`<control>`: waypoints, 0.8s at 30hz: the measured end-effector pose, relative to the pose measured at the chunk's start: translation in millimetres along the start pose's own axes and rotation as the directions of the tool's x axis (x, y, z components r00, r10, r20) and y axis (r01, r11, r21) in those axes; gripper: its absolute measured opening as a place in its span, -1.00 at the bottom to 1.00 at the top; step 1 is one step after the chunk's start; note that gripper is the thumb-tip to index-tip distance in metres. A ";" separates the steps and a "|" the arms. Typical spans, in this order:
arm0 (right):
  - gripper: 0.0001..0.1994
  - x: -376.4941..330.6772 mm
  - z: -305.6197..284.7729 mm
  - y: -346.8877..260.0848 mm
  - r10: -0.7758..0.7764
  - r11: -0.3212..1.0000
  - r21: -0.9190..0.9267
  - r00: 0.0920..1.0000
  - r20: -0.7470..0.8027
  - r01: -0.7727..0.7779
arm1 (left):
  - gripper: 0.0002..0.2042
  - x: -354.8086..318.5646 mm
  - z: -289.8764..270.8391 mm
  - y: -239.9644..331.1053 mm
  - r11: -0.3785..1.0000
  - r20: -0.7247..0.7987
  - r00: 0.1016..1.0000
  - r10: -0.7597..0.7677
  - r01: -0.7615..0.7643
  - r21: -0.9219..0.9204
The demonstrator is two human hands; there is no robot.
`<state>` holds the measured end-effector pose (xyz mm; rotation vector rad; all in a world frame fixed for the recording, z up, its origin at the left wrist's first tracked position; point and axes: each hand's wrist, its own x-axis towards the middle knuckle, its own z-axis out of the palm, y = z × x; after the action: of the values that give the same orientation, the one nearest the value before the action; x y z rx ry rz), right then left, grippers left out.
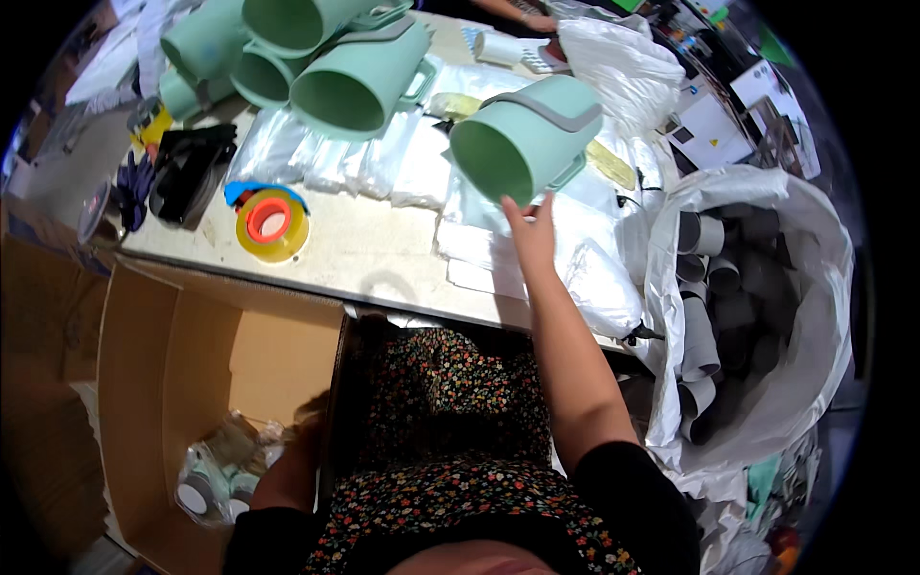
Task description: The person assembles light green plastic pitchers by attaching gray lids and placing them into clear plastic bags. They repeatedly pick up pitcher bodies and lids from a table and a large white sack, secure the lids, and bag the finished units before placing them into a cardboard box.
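Observation:
My right hand (532, 230) reaches over the table and grips a pale green pitcher (541, 129) by its lower rim, near the handle. The pitcher lies tilted with its wide mouth toward me, and a grey band runs around it. Beneath it are clear plastic bags (470, 240). My left hand (311, 417) is down at the right side of an open cardboard box (278, 355); it is dark and blurred, and its fingers cannot be made out. Inside the box lie bagged pale green and grey items (220, 479).
More green pitchers (350, 91) stand at the back left. Yellow tape (273, 225) and a black tape dispenser (192, 172) lie on the table (355, 259). At right, a white sack (676, 316) holds many grey cylinders (700, 335). Another person's hand (539, 21) shows at the far edge.

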<state>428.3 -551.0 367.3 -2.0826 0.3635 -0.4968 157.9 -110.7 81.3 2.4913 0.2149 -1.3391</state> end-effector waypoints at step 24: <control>-0.65 -115.7 -303.9 79.8 -0.527 0.837 0.006 0.802 0.283 0.548 | -0.53 -238.6 -171.6 424.9 0.435 -0.114 0.420 0.901 -0.866 0.247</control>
<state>175.9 -763.9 422.5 -2.2854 -0.4009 -0.5156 276.5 -451.2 451.4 2.2117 -1.0928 -0.5774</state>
